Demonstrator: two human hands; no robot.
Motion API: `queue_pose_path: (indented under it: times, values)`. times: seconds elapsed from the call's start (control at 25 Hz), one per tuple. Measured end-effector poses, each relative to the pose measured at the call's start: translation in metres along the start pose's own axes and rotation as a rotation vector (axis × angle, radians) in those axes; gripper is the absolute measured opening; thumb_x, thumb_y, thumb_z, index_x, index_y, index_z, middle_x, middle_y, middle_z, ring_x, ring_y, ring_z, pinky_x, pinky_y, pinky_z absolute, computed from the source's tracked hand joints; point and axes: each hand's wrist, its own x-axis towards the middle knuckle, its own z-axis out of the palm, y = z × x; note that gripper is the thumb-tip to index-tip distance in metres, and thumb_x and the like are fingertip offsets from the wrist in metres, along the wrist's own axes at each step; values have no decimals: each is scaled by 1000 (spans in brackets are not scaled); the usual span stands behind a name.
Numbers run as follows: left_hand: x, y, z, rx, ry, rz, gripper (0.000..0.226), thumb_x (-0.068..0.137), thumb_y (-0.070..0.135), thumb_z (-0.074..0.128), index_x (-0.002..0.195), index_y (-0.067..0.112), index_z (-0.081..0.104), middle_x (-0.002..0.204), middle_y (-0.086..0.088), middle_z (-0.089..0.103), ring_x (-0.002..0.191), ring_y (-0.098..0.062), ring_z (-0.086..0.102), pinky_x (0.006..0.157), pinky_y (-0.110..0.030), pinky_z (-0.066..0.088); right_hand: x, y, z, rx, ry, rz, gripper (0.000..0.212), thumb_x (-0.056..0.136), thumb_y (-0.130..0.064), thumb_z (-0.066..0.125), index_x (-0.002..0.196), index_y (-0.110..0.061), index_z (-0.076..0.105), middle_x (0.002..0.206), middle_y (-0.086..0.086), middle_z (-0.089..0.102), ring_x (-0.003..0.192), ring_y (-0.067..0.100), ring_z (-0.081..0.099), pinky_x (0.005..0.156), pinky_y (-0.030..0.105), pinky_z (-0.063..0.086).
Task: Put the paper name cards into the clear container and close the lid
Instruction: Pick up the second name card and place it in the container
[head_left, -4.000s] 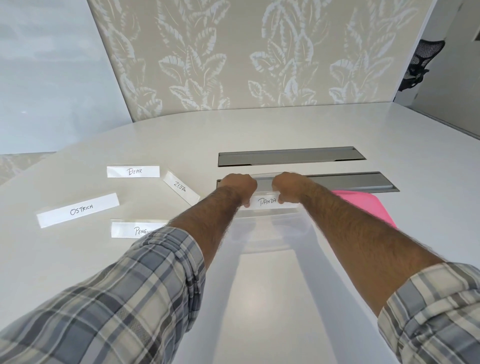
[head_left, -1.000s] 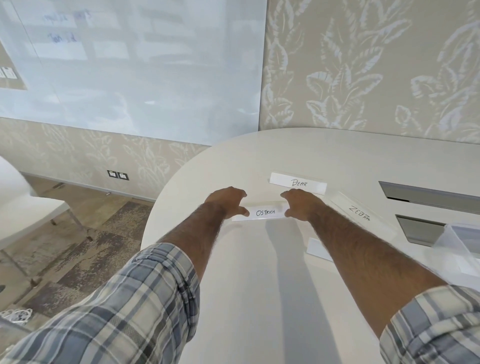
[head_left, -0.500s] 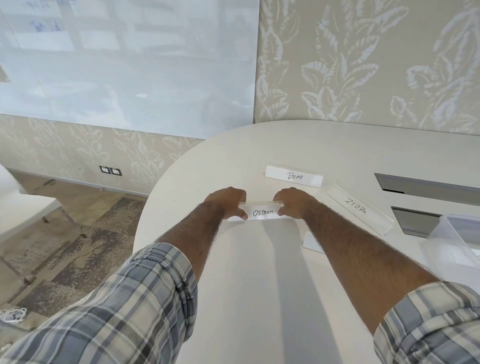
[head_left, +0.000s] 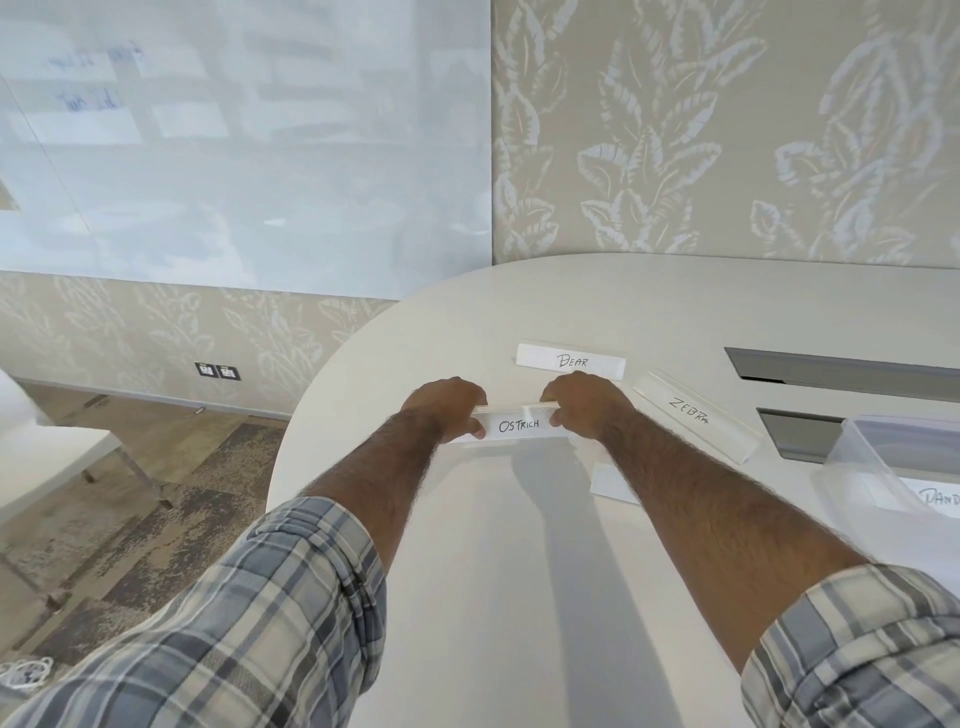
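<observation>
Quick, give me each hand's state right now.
Left hand: closed on the left end of the OSTRICH card.
Right hand: closed on its right end.

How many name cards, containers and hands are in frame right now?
Name cards: 5 — Ostrich card, Bear card, Zebra card, Panda card, one half-hidden card
Container: 1
Hands: 2 — left hand, right hand
Total: 8

Handwritten names on the paper cards: "OSTRICH" on the card pinched at both ends, "BEAR" on the card just behind it, "ZEBRA" on the angled one. The card in the clear container reads "PAND", cut off at the frame edge. Whiteboard scribbles aren't legible.
</observation>
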Motion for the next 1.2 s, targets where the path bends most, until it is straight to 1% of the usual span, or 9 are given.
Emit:
queue_pose_path:
  times: [0.16, 0.32, 0.4, 0.48, 0.68, 0.84, 1.0, 1.2]
  values:
    - [-5, 21, -28, 24, 27, 35, 52, 81, 40, 74, 131, 30, 60, 125, 6, 63, 113, -22, 59, 79, -32, 42, -15, 9, -30, -16, 68, -2, 36, 84, -24, 69, 119, -24, 65, 123, -2, 63, 114, 21, 58, 89, 33, 45]
    - [-11, 56, -50, 48, 56, 80, 45, 79, 40, 74, 122, 31, 64, 110, 5, 67, 96, -22, 61, 72, -31, 42, -38, 28, -65, -53, 97, 16, 38, 83, -26, 70, 121, -26, 64, 121, -4, 64, 111, 20, 59, 86, 32, 44]
    - [-14, 77, -59, 58, 73, 108, 41, 79, 40, 74, 118, 31, 65, 106, 5, 67, 93, -21, 62, 70, -30, 43, -53, 41, -80, -62, 118, 26, 37, 82, -26, 70, 118, -26, 65, 118, -3, 65, 108, 21, 60, 85, 33, 46]
    - [-17, 101, -64, 66, 90, 136, 41, 78, 41, 73, 118, 32, 65, 106, 5, 67, 93, -21, 61, 70, -31, 43, -73, 57, -94, -76, 135, 39, 34, 81, -25, 70, 115, -26, 66, 114, -3, 66, 105, 20, 60, 84, 33, 46]
    - [-25, 174, -71, 66, 116, 197, 49, 79, 44, 73, 126, 32, 62, 115, 5, 65, 102, -22, 61, 77, -33, 46, -128, 107, -124, -98, 142, 99, 32, 80, -26, 71, 112, -27, 67, 113, -3, 67, 106, 20, 61, 87, 35, 48]
    - [-32, 242, -72, 63, 122, 248, 45, 78, 44, 74, 120, 33, 64, 110, 4, 67, 98, -23, 62, 74, -33, 43, -178, 154, -144, -96, 159, 162, 32, 78, -26, 72, 110, -28, 68, 109, -3, 68, 100, 21, 62, 81, 32, 47]
    - [-38, 310, -68, 82, 141, 301, 48, 79, 45, 73, 124, 31, 63, 114, 4, 65, 103, -23, 61, 74, -33, 41, -227, 203, -159, -104, 164, 217, 30, 77, -26, 73, 107, -29, 69, 106, -3, 68, 97, 21, 62, 75, 29, 41]
    - [-43, 382, -60, 98, 142, 343, 50, 80, 47, 73, 125, 28, 63, 119, 2, 65, 106, -25, 62, 78, -34, 45, -277, 256, -166, -117, 173, 261, 32, 79, -28, 73, 111, -29, 67, 111, -3, 67, 103, 21, 61, 81, 31, 43]
